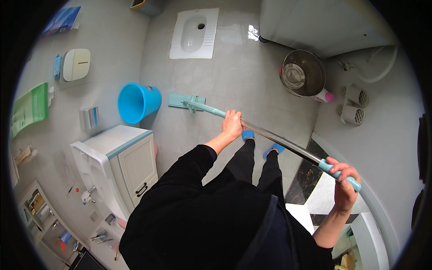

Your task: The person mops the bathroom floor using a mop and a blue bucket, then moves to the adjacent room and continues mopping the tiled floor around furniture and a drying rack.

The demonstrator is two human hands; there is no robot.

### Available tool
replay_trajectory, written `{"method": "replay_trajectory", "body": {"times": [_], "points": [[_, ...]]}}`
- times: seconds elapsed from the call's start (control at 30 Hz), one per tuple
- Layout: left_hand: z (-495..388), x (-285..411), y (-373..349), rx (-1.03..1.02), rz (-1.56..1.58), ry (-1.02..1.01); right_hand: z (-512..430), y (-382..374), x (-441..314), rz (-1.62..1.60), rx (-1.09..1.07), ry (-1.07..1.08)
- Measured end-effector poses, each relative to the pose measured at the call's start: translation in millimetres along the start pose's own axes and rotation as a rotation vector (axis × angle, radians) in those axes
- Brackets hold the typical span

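Note:
A flat mop slants across the view. My left hand [232, 124] is wrapped around its pole [285, 140], just above the pale green lower section. At the upper end, my right hand [346, 184] grips the light-blue handle [325, 165]. The mop's rectangular green head [179, 101] lies on the grey tiled floor [236, 77], to the right of a blue plastic bucket [153, 99]. My feet, in blue slippers [248, 135], stand on the tiles below the pole.
A white squat toilet [209, 37] is set in the floor ahead. On the right are a metal pot [317, 76], a pink-capped bottle [328, 97], a large white appliance [324, 23] and a wall-mounted slipper rack [345, 104]. A washbasin cabinet [136, 158] stands at left.

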State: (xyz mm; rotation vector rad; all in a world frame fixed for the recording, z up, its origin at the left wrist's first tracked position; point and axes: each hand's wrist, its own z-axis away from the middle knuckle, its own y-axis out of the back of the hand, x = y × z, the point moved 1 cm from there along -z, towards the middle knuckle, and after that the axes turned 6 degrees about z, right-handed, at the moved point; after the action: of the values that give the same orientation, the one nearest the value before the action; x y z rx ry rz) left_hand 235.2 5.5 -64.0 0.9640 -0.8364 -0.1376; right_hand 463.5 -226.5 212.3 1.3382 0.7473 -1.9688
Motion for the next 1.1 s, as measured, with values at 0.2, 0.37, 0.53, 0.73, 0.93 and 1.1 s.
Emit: {"method": "replay_trajectory", "body": {"times": [0.2, 0.37, 0.53, 0.73, 0.93, 1.1], "points": [[-90.3, -17.4, -7.3, 0.343, 0.163, -0.228, 6.1, -27.5, 3.5, 0.127, -0.011, 0.172], [-172.3, -17.3, 44.6, 0.223, 0.092, -0.261, -8.3, -81.5, 22.3, 0.28, -0.049, 0.354], [-139.8, 61.2, 52.9, 0.288, -0.058, -0.343, 18.6, 16.3, -28.3, 0.192, -0.026, 0.348], [-35.2, 93.4, 61.8, 0.117, 0.072, -0.155, 31.9, 79.9, -87.5, 0.249, -0.134, 0.229], [64.8, 27.9, 49.7, 0.107, 0.133, 0.076, -38.6, 22.3, -75.6, 0.225, -0.428, 0.141], [136.1, -88.0, 22.3, 0.248, 0.149, 0.286, -79.8, -107.6, -21.7, 0.049, -0.673, -0.005]]}}
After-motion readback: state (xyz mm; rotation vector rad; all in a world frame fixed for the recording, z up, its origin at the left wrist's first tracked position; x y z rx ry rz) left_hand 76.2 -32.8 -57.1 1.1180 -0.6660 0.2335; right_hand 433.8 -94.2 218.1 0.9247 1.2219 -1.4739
